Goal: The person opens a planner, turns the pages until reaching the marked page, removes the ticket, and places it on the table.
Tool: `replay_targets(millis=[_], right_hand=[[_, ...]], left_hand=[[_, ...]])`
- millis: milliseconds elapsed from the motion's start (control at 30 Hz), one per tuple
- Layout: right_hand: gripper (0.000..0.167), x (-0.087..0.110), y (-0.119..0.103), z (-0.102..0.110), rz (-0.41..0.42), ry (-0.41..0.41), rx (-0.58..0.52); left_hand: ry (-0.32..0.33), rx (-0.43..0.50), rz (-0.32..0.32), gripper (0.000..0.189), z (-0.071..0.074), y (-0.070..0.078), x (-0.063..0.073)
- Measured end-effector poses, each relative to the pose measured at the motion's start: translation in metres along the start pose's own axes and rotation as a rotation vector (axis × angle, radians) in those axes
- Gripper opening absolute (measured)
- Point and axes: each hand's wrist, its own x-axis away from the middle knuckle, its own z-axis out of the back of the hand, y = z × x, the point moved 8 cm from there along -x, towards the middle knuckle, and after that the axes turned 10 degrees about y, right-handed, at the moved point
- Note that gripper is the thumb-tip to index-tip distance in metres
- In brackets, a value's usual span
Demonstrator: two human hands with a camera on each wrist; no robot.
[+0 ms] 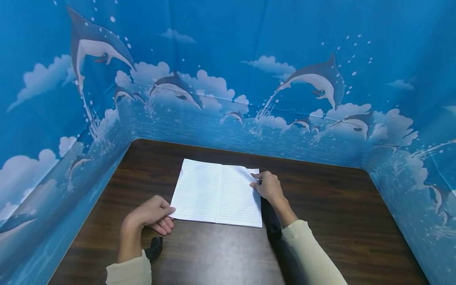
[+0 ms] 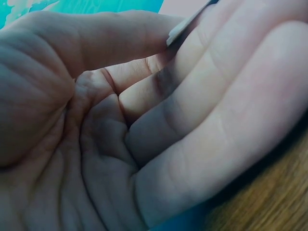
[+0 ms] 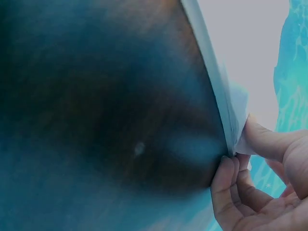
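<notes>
An open notebook [image 1: 197, 190] with ruled white pages lies on the brown table, its middle fold running roughly away from me. My left hand [image 1: 151, 213] pinches its near left corner, thumb on top and fingers beneath. In the left wrist view, the notebook's edge [image 2: 185, 29] sits between thumb and fingers. At the far right edge, my right hand [image 1: 269, 186] pinches a page [image 1: 236, 186] whose upper corner curls up, showing a strip of another sheet behind. The right wrist view shows the thumb [image 3: 264, 139] against the bent paper [image 3: 238, 103], fingers at the edge.
The dark wood-grain table [image 1: 338, 209] extends around the notebook on every side. A blue cloth [image 1: 221, 47] printed with dolphins and clouds hangs behind the table and along its sides. Black straps [image 1: 154, 248] show at the wrists.
</notes>
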Motion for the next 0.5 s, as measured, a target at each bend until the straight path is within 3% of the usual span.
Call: replay_targets(millis=[300,500], right_hand=[[0.04,-0.002,0.004,0.0,0.005,0.001,-0.084],[0.041,-0.009,0.017,0.002,-0.133,-0.034,-0.186]], left_hand=[[-0.007,-0.001,0.001,0.025,0.002,-0.001,0.0],[-0.007,0.001,0.0,0.025,0.0,-0.002,-0.001]])
